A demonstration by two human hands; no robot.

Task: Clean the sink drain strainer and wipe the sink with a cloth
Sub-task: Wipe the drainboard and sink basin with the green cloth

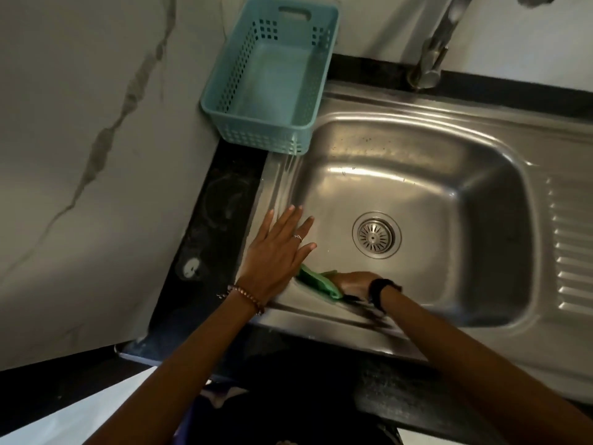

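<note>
The stainless steel sink point(417, 175) fills the middle of the view, with the round drain strainer point(376, 235) seated in its floor. A green cloth point(317, 279) lies against the basin's near left wall. My right hand point(354, 282) presses on the cloth there, its fingers hidden from view behind the hand. My left hand point(277, 248) rests flat on the sink's left rim with its fingers spread and straight, holding nothing.
A teal perforated plastic basket point(272, 75) stands on the black counter at the sink's back left corner. The faucet point(433, 46) rises behind the basin. A ribbed drainboard point(571, 245) lies to the right. A marble-look wall borders the left.
</note>
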